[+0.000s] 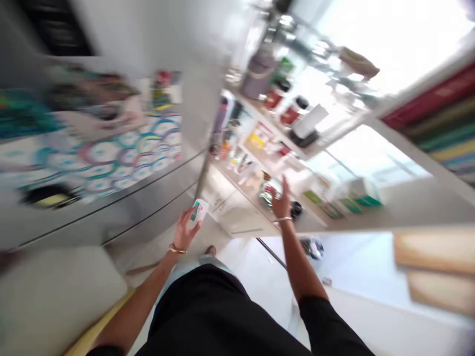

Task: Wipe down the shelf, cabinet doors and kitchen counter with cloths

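White packet [201,209] unreadable; red jars [290,115] blurred.

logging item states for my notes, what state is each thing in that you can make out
White-and-green packet: held, sealed or open unclear
Left hand: gripping the packet
Right hand: open, nothing visibly held
Gold bracelet: worn on left wrist
Silver bangle: worn on right wrist
Two red jars: dark lids on

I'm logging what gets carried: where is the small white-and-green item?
The white-and-green item is left of centre in the head view, held in the left hand, above the gold-coloured bracelet.
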Motion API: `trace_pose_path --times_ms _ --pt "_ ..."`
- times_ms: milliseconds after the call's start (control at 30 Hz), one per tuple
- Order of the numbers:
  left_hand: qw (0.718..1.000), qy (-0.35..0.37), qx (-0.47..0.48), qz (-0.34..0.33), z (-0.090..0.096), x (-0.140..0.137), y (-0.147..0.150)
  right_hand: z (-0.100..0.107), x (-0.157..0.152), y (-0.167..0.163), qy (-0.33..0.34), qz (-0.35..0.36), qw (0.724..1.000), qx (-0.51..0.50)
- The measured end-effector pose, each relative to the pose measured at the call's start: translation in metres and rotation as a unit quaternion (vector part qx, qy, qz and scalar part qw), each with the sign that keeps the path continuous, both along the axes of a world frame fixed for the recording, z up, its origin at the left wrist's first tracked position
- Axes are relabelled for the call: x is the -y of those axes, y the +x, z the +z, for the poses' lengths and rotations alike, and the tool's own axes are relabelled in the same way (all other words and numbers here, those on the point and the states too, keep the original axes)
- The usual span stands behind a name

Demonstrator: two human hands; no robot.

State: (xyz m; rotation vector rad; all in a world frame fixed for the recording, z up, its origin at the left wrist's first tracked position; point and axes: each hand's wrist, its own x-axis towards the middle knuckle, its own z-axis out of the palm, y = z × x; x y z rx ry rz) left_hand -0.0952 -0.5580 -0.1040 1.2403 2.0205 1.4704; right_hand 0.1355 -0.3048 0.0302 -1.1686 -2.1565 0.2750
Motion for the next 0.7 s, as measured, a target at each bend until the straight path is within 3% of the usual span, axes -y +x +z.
trace_pose_path --times_ms 133,233,333,500,700 --pt "0.974 0.085 -0.079 -0.195 0.064 -0.134 0.058 0.004 0.003 0.065 -0.038 0.018 0.997 -0.064" --pt "0.933 0.122 -0.106 -0.321 0.104 -0.204 0.114 0.01 0.005 0.092 -0.039 0.012 0.992 -0.12" --pt "0.895 0.146 -0.113 -0.405 0.13 -0.262 0.162 0.018 0.0 0.127 -0.02 -0.04 0.988 -0.15" --pt "0.871 0.158 -0.105 -0.454 0.145 -0.353 0.218 0.022 -0.016 0.181 0.031 -0.118 0.981 -0.151" --pt "0.835 0.114 -0.044 -0.537 0.144 -0.432 0.241 0.017 -0.019 0.212 0.049 -0.156 0.973 -0.161"
